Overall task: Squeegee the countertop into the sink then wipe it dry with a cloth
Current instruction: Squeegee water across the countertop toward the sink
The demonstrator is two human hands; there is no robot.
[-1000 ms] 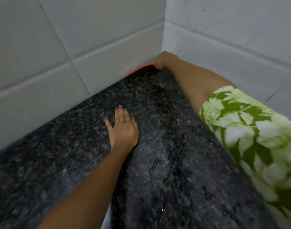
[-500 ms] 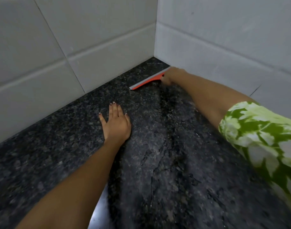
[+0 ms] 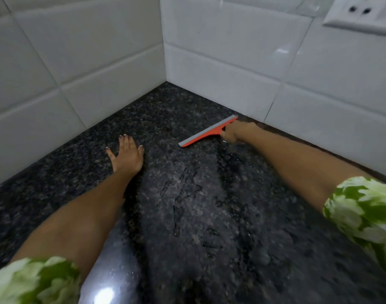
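Observation:
An orange squeegee (image 3: 206,133) with a grey blade lies blade-down on the dark speckled granite countertop (image 3: 187,216), near the right tiled wall. My right hand (image 3: 232,132) is closed around its handle, arm stretched out from the right. My left hand (image 3: 127,154) rests flat on the counter with fingers spread, to the left of the squeegee. Water streaks and drops shine on the stone between my arms. No sink or cloth is in view.
White tiled walls (image 3: 100,73) meet in a corner behind the counter. A white wall socket (image 3: 363,16) sits high on the right wall. A bright light reflection shows on the wet counter near the bottom edge.
My right hand has drawn the squeegee out of the far corner, along the right wall toward me. My left hand has stayed flat on the counter.

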